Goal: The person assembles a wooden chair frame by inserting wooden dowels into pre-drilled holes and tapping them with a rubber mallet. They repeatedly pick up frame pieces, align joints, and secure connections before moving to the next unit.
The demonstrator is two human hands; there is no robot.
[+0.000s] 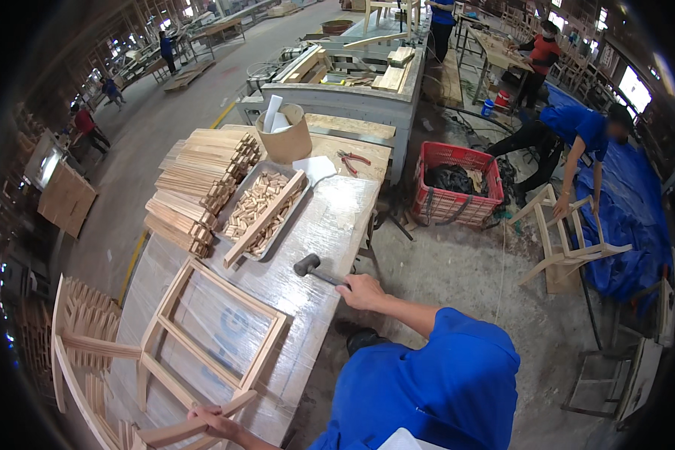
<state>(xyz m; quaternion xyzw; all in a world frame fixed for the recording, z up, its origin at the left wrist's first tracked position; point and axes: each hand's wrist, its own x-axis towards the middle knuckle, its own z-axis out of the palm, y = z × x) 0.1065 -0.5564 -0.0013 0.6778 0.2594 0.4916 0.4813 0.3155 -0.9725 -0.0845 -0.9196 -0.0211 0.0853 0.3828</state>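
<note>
In my right hand (364, 292) is the handle of a mallet with a dark head (306, 264), its fingers closed round the grip. The mallet's head hovers over or rests on the plastic-covered table (330, 225); I cannot tell which. My left hand (216, 422) is closed on a rail of a pale wooden chair frame (236, 291), which lies on the table's near left part. Beyond the frame, a grey tray (305, 191) holds many short wooden dowels (256, 202). A squared wooden stick (266, 219) lies across the tray.
Stacked wooden slats (202, 172) lie left of the tray. Behind stand a round tub (285, 139) with white pieces and red-handled pliers (352, 162). A red crate (461, 184) sits on the floor. At right, a co-worker in blue (577, 131) handles another chair frame (566, 232).
</note>
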